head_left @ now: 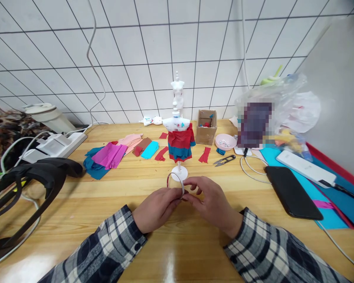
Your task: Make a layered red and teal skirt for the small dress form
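My left hand (159,207) is closed on a thin ring that looks like a narrow roll of tape (182,181), held upright above the table. My right hand (210,201) has its thumb and index fingertips at the right edge of the roll, with the fingers curled. What lies between those fingertips is too small to make out. Just behind the roll stands a small white dress form (177,125) on a round base. It wears a red and teal cloth garment (179,145) with a strip over one shoulder.
Coloured cloth pieces (110,154) lie at the left, red scraps (205,155) around the form. Thread snips (224,160), a pink bowl (225,141) and a cardboard box (206,131) stand right. A black phone (293,191) lies far right, a black headset (32,188) far left.
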Motion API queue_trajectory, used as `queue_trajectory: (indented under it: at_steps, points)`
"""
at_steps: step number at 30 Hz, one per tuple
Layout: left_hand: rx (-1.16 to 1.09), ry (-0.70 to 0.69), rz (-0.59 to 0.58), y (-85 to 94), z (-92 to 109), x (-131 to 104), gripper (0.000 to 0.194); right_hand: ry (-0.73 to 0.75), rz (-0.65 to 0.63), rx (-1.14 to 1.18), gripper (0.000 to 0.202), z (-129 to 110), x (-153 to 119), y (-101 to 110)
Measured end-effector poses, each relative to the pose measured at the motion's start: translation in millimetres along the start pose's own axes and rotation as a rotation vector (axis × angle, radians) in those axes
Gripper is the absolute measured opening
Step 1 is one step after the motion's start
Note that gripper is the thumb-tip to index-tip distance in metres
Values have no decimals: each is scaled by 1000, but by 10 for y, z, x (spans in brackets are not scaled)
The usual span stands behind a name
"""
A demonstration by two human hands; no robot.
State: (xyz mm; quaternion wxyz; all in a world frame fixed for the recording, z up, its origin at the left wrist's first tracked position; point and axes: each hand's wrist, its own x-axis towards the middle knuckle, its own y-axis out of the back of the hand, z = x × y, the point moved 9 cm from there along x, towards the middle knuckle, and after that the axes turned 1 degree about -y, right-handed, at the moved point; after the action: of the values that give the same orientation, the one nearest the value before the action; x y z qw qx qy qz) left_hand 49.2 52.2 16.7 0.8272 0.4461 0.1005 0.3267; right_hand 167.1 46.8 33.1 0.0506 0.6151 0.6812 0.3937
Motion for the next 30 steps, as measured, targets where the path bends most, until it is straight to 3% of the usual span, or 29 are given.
queue_trajectory:
  at_steps: [13,16,20,25,30]
  points:
    - [23,66,-97,-117,-91,10,20,-138,-170,49,8,117,15,-154]
    - [18,112,-88,-90,-102,16,19,-163,-143,52,9,153,0,-148]
    - [-77,149,-83,-77,-94,11,18,-131,-53,51,32,143,-2,-79]
    - [-108,200,-74,-70,-126,5,14,7,-6,12,11,10,34,0]
    - [-42,270,-33,-12,-177,5,25,-59,-64,-69,11,29,52,-46]
